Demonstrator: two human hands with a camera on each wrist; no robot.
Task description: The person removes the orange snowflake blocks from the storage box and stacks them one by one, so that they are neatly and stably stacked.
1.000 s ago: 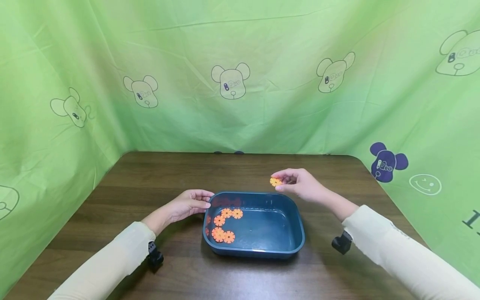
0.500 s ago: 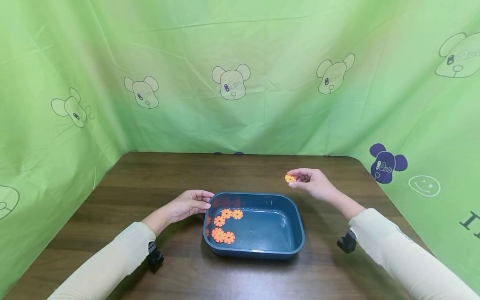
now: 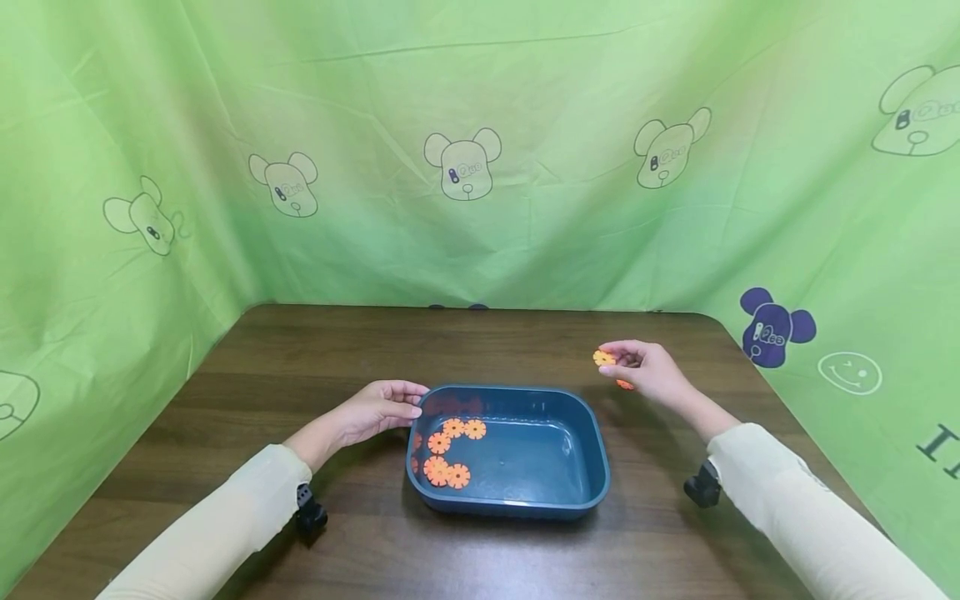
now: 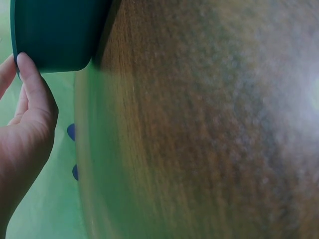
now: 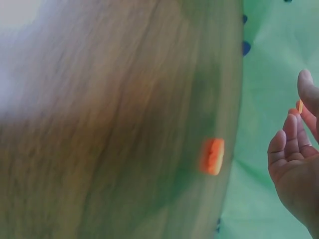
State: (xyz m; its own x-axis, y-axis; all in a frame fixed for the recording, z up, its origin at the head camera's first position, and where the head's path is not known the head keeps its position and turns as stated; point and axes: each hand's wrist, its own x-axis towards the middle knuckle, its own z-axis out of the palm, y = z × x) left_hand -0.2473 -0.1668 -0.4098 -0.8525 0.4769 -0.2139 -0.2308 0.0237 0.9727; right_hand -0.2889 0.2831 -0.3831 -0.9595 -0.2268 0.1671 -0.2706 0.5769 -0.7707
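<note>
In the head view my left hand [image 3: 384, 408] pinches the left rim of a dark blue plastic tub [image 3: 510, 505] at its far left corner. The left wrist view has the fingertips at the rim of the same tub [image 4: 55, 35]. To the right and beyond the tub, my right hand [image 3: 654, 373] holds an orange flower-shaped building disc [image 3: 603, 357] between thumb and fingertips. Just below that hand shows a second orange disc [image 3: 625, 384], seen blurred and edge-on in the right wrist view. Several matching discs [image 3: 438, 442] lie inside the tub along its left side.
A brown wooden table [image 3: 337, 342] carries the tub. Green cloth [image 3: 375, 250] with printed bear heads hangs behind the table and along both sides. Black wrist cameras [image 3: 702, 485] are strapped below both sleeves.
My right hand has moved right, away from the tub, with the disc in its fingers. A second disc now shows below it, unseen in the earlier frames. The left hand and tub stay put.
</note>
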